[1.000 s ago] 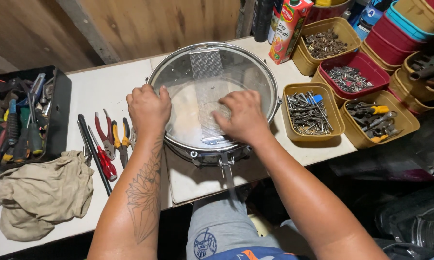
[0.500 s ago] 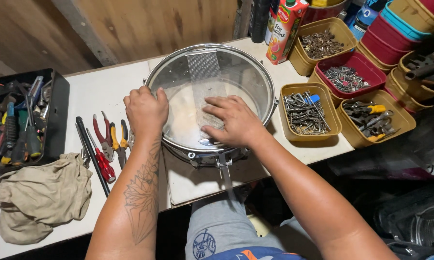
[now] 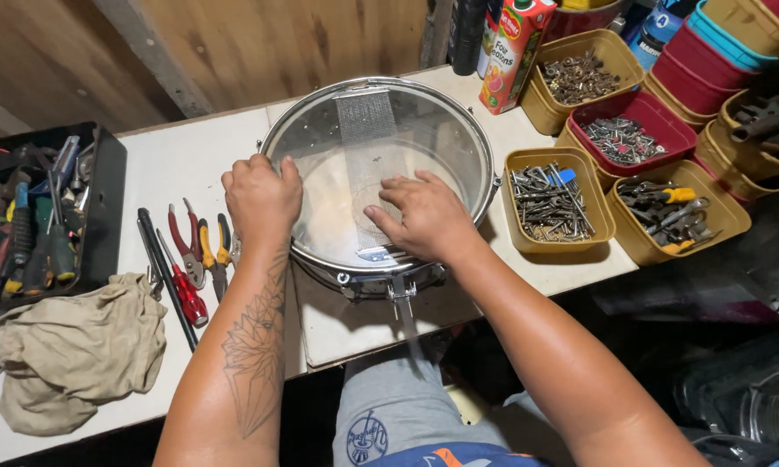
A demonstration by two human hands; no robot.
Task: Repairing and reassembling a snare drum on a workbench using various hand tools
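Note:
A round snare drum (image 3: 458,130) with a chrome rim lies flat on the white bench, its clear head and strip of snare wires (image 3: 365,121) facing up. My left hand (image 3: 261,199) is curled over the drum's left rim, fingers closed on the hoop. My right hand (image 3: 422,216) lies on the clear head near the front, fingers spread and pressing on the lower end of the snare wires. A metal lever (image 3: 400,290) sticks out of the drum shell at the front, just below my right wrist.
Pliers and screwdrivers (image 3: 190,259) lie left of the drum beside a beige cloth (image 3: 69,355) and a black tool tray (image 3: 35,216). To the right stand yellow tubs (image 3: 549,199) and a red tub (image 3: 631,138) of metal parts, a juice carton (image 3: 515,52), stacked bins (image 3: 718,52).
My right hand slid from the drum's right side toward its front centre onto the snare wires. My left hand stayed on the left rim.

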